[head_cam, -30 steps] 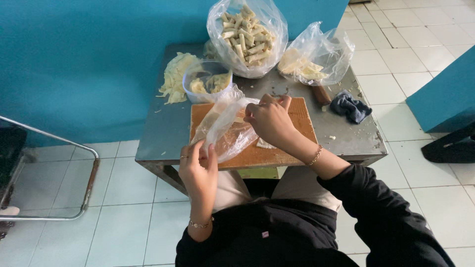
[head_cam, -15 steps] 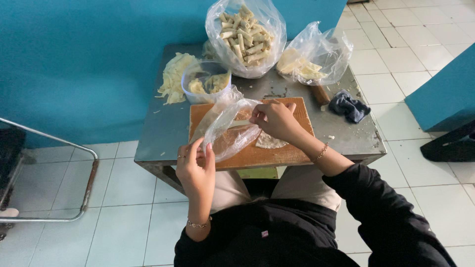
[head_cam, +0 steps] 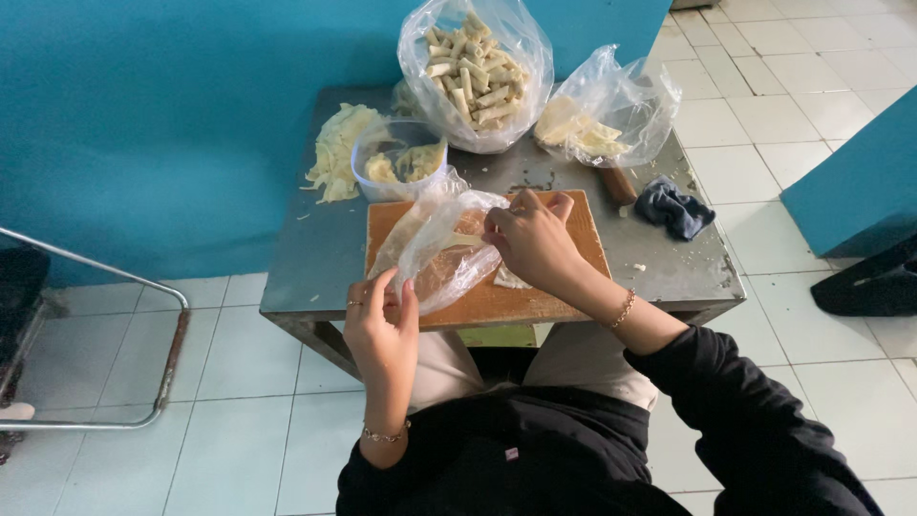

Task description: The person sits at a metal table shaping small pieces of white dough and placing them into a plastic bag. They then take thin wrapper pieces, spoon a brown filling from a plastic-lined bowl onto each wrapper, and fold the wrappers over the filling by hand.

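Observation:
A clear plastic bag (head_cam: 435, 247) lies over a wooden cutting board (head_cam: 535, 296) on a small metal table (head_cam: 315, 277). My left hand (head_cam: 380, 325) pinches the bag's near end at the board's front left corner. My right hand (head_cam: 527, 239) is closed on the bag's other side near the board's middle, with a pale strip between its fingers. A thin pale sheet (head_cam: 508, 279) lies on the board just under the right hand.
At the table's back stand a large bag of pale rolled sticks (head_cam: 475, 72), a smaller bag of pale pieces (head_cam: 597, 119) and a clear tub (head_cam: 396, 162). Pale scraps (head_cam: 336, 153) lie far left; a knife handle (head_cam: 617, 183) and a dark cloth (head_cam: 674, 207) sit right. A metal frame (head_cam: 143, 354) stands left.
My right hand has slid a little to the right and nearer along the board while gripping the bag. My left hand has kept its hold at the front edge.

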The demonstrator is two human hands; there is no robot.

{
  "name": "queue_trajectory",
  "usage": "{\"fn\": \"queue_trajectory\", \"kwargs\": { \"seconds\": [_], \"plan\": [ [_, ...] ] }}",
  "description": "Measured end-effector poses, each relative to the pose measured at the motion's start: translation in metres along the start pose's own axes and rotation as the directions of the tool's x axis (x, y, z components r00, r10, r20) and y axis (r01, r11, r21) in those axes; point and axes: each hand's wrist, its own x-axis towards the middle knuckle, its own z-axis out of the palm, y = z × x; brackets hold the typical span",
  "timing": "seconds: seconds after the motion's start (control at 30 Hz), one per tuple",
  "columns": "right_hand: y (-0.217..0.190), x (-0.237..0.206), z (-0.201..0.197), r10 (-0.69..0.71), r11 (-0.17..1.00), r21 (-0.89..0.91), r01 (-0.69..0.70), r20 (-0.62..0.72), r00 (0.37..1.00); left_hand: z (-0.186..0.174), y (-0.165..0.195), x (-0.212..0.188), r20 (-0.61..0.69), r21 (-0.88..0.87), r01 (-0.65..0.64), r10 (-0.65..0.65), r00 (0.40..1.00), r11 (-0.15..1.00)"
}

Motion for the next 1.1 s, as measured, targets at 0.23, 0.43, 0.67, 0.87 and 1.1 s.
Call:
{"fn": "queue_trajectory", "kwargs": {
  "seconds": [0.23, 0.43, 0.67, 0.87, 1.1],
  "plan": [
    [0.014, -0.001, -0.002, 0.06, 0.998, 0.029, -0.062, 0.059, 0.996, 0.0, 0.0, 0.0, 0.001, -0.013, -0.004, 0.004, 1.0, 1.0],
    [0.017, 0.004, 0.013, 0.203, 0.967, 0.122, -0.223, 0.161, 0.966, 0.0, 0.001, 0.0, -0.001, -0.014, -0.007, 0.007, 1.0, 1.0],
    [0.019, -0.007, -0.006, 0.12, 0.991, -0.053, -0.124, -0.073, 0.99, -0.001, 0.002, 0.001, 0.004, -0.043, -0.021, 0.021, 1.0, 0.999],
    [0.007, -0.012, -0.003, 0.004, 0.971, -0.237, -0.021, -0.073, 0.997, -0.002, 0.005, 0.0, 0.01, -0.041, -0.021, 0.021, 1.0, 0.999],
    [-0.004, -0.003, 0.014, -0.043, 0.996, -0.078, 0.036, -0.09, 0.995, -0.002, 0.002, 0.001, 0.011, -0.044, -0.004, 0.005, 1.0, 0.999]
  ]
}}
